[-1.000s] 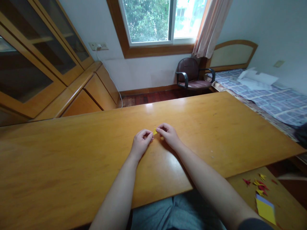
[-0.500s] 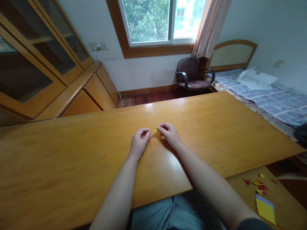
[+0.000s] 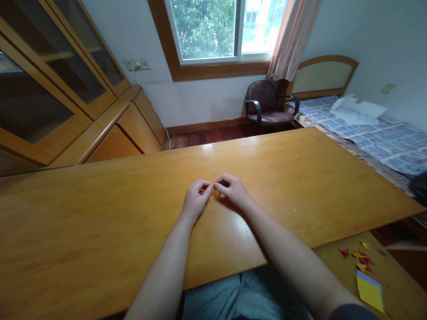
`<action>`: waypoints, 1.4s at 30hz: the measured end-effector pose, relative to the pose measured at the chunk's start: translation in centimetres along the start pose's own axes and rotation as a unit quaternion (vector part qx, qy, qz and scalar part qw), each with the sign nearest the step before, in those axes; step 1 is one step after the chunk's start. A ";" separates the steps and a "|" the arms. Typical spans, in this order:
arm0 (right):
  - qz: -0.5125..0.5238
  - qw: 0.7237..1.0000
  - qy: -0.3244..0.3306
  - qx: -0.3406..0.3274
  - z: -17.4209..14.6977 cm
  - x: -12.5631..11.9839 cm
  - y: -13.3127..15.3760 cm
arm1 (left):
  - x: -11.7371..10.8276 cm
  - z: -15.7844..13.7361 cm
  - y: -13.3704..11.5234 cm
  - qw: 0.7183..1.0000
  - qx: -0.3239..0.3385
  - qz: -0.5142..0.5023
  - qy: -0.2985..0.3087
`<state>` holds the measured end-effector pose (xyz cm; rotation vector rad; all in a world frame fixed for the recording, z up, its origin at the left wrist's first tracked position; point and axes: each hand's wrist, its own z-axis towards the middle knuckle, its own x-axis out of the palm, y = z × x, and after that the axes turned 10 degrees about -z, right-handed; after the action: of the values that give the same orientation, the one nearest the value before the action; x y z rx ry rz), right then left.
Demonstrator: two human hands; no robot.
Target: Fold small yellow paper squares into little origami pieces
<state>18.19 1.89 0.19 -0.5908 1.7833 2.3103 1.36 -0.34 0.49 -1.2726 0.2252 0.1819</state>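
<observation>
And the hands have closed up! Half a second ago the small yellow paper (image 3: 214, 187) showed clearly in the right hand (image 3: 234, 189), with the left hand (image 3: 195, 198) standing just apart; now the left has come across and the fingertips meet. Both look pinched on the paper, thumb against forefinger, though only a sliver of yellow shows, so its shape I can't tell. That means, by my reading, the piece has gone from a one-handed hold to being worked from both sides. It's over the middle of the table (image 3: 100, 213), between near and far edges, well in from either end. Down past the near edge, toward the right corner, the lower board (image 3: 402, 284) is unchanged: red and yellow folded figures (image 3: 362, 260) lie loosely clustered, a yellow square sheet (image 3: 369, 291) beside them, neither hand touching any.
</observation>
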 end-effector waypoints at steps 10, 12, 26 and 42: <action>0.073 0.994 -0.030 0.077 0.6 -0.2 -0.9 | -0.2 0.0 0.9 0.996 -0.057 -0.063 -0.041; 0.090 0.992 -0.029 0.088 0.7 -0.2 -1.2 | -0.1 0.1 1.2 0.991 -0.076 -0.095 -0.060; 0.052 0.997 0.023 0.046 0.2 -0.1 -0.9 | 0.3 0.2 1.1 0.984 -0.102 -0.134 -0.057; 0.068 0.996 0.012 0.054 0.0 -0.3 -1.2 | 0.0 0.2 1.2 0.999 -0.043 -0.032 -0.003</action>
<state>18.90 2.25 -0.70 -0.4948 2.0025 2.2833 1.09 0.20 -0.61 -1.3632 0.1726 0.1419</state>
